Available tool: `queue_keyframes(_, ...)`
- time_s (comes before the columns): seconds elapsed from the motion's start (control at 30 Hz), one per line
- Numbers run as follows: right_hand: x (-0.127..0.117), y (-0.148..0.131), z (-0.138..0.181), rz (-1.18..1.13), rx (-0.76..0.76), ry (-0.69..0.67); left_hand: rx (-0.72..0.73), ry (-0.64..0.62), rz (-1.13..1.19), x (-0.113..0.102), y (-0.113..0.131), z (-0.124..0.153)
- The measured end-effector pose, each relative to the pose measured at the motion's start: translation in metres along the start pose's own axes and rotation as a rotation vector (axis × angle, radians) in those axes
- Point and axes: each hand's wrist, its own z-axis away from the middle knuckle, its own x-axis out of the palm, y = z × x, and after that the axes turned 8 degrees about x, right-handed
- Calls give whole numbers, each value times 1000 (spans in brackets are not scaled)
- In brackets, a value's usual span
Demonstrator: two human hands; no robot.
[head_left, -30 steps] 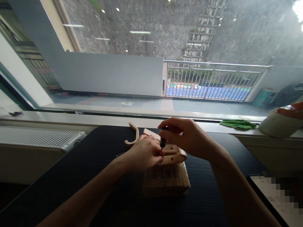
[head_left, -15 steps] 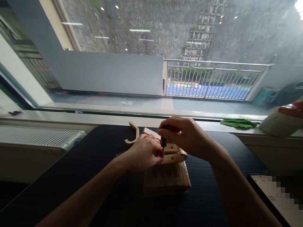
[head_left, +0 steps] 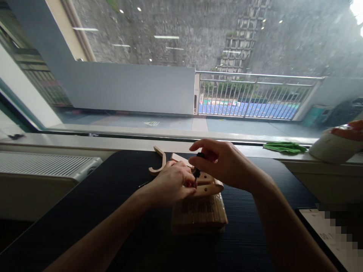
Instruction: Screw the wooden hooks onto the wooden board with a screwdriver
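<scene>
A small screwdriver (head_left: 196, 172) with a dark handle stands almost upright. Its tip is set down on a pale wood part (head_left: 209, 185) near the middle of the view. The right hand (head_left: 224, 164) comes in from the right, and its fingers (head_left: 200, 160) pinch the top of the handle from above. The left hand (head_left: 170, 185) comes in from the left and lies on the near end of the wood part. Its fingers (head_left: 185, 180) are curled and pressed together right beside the screwdriver tip. It cannot be told whether they also pinch something small there.

The wood part is flat, with rounded ends and small holes. It lies across the top of a clear-wrapped pack (head_left: 198, 217) of wooden pieces with printing on its near face. The pack sits on a black ribbed tabletop (head_left: 85, 211). Just behind the left hand a curved wooden hook (head_left: 158, 163) lies on the tabletop. A further flat wooden piece (head_left: 180, 158) shows partly between the hands.

At the lower right corner lies a white sheet (head_left: 323, 234), partly blurred out.

Behind the tabletop runs a pale sill (head_left: 113, 143) under a large window. A green cloth (head_left: 284, 147) lies on the sill to the right. At the far right edge another person's hand (head_left: 350, 130) rests on a white object (head_left: 329, 147). A white radiator (head_left: 42, 164) sits to the left, below the sill. Through the glass are a metal railing (head_left: 255, 96) and a grey stone wall.
</scene>
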Motion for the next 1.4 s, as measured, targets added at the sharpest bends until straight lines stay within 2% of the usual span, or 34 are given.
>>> queue_keyframes(0.13, 0, 1, 1, -28, -31, -39, -12, -5, 0, -1, 1, 0)
queue_keyframes(0.37, 3, 2, -1, 79, 24, 61, 6, -13, -10, 1, -2, 1)
queue_keyframes(0.63, -7, 5, 2, 2, -23, -33, 25, -9, -28, 2, -3, 0)
queue_keyframes(0.93, 0, 4, -1, 22, 7, 46, 25, -1, -25, 1, -2, 1)
queue_keyframes(1.17, -6, 3, 2, -21, -29, -10, 23, 2, -5, 2, -3, 0)
queue_keyframes(1.4, -2, 6, 0, -42, 9, 22, 35, 3, -5, 2, -2, 1)
